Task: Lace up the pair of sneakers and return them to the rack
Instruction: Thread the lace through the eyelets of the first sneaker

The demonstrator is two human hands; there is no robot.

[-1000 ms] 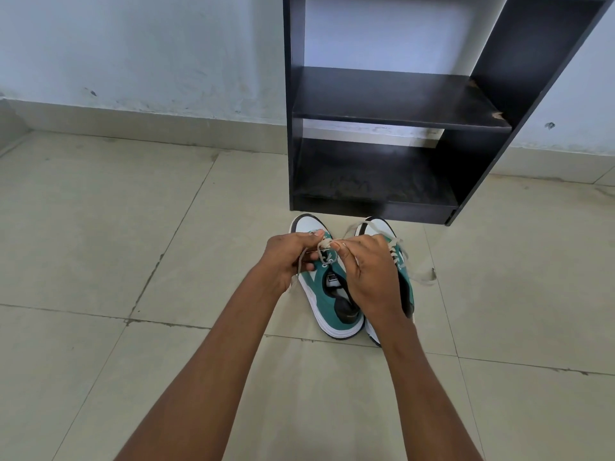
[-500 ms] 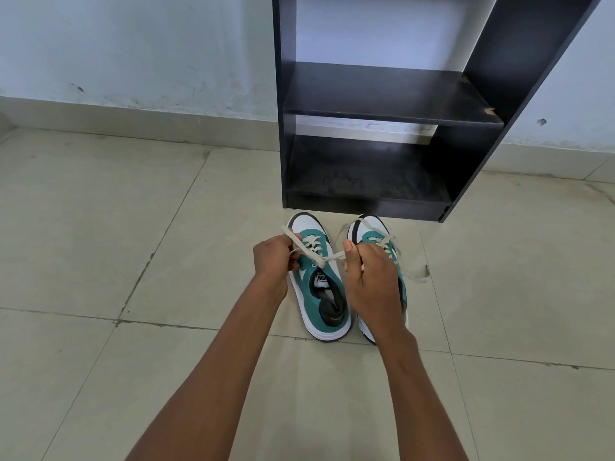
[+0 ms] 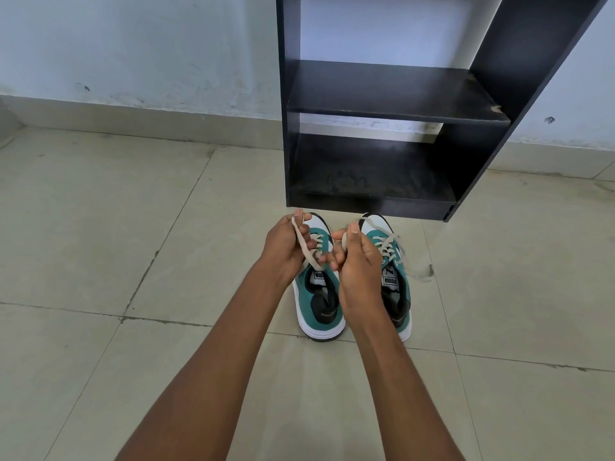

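Left hand pinching a cream lace end above the left teal sneaker. Right hand gripping the other end. Right sneaker just beside, before the black rack.

Rack top cut off by frame; right hand hides lace knot

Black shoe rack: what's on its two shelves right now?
Both shelves of the black wooden shoe rack look bare; the teal-and-white sneakers sit on the tiled floor before it. Higher shelves are out of frame.
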